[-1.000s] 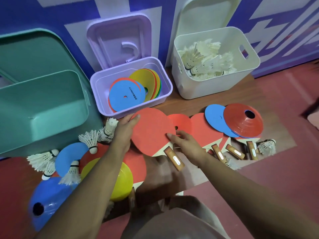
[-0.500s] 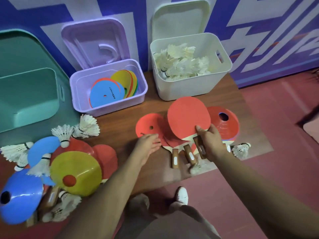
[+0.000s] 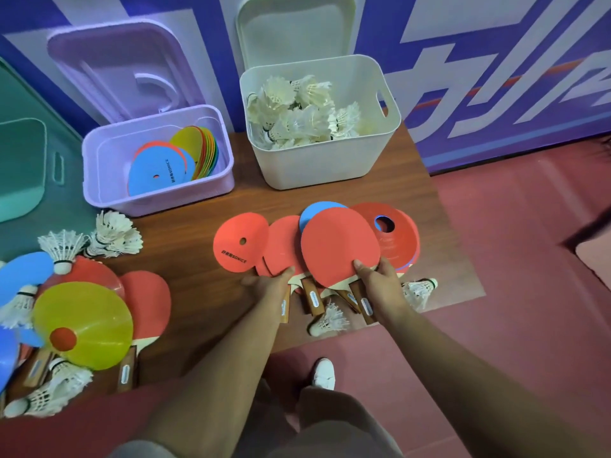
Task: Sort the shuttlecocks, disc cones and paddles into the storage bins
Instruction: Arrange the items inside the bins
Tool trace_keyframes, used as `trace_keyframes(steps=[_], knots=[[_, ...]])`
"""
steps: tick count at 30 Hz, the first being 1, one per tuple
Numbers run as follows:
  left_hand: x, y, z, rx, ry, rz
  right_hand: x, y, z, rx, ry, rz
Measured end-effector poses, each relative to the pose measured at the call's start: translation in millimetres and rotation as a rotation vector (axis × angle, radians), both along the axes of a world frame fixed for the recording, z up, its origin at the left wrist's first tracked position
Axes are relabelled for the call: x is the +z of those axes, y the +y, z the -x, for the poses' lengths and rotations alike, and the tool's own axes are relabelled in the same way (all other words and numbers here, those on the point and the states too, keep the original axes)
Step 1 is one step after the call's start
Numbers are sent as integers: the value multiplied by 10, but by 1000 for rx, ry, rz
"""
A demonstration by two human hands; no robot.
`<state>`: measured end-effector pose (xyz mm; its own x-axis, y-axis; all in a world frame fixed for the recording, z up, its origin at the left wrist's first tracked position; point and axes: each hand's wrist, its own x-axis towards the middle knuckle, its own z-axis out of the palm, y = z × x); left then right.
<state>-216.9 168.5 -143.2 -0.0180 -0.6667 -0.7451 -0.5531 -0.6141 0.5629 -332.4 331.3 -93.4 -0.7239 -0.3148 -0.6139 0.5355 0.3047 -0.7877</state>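
Top paddle (image 3: 337, 249), red-faced with a wooden handle, lies at frame centre over a fan of other paddles. The right hand (image 3: 380, 285) pinches its neck, thumb (image 3: 358, 266) flat on the rubber. The left hand (image 3: 269, 287) grips the lower edge of a second paddle (image 3: 281, 246). Beneath is a brown wooden table (image 3: 198, 259) on red flooring (image 3: 512, 226). A lilac bin (image 3: 158, 200) and a white bin (image 3: 317, 166) stand at upper centre.
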Motion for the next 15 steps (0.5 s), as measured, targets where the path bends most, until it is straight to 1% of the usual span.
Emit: trace_keyframes(steps=[1, 4, 6, 10, 13, 15], knots=[[-30, -17, 9, -8, 14, 23, -4, 1, 0, 5, -12, 11], [-73, -97, -37, 36, 211, 41, -25, -8, 33, -14, -62, 60], [42, -174, -104, 33, 267, 32, -21, -35, 45, -42, -119, 102], [238, -344, -249, 22, 315, 103, 1, -114, 49, -96, -217, 174], [388, -451, -354, 44, 368, 91, 46, -225, 28, -109, -241, 218], [432, -510, -451, 12, 396, 89, 117, -324, 4, -101, -253, 244]])
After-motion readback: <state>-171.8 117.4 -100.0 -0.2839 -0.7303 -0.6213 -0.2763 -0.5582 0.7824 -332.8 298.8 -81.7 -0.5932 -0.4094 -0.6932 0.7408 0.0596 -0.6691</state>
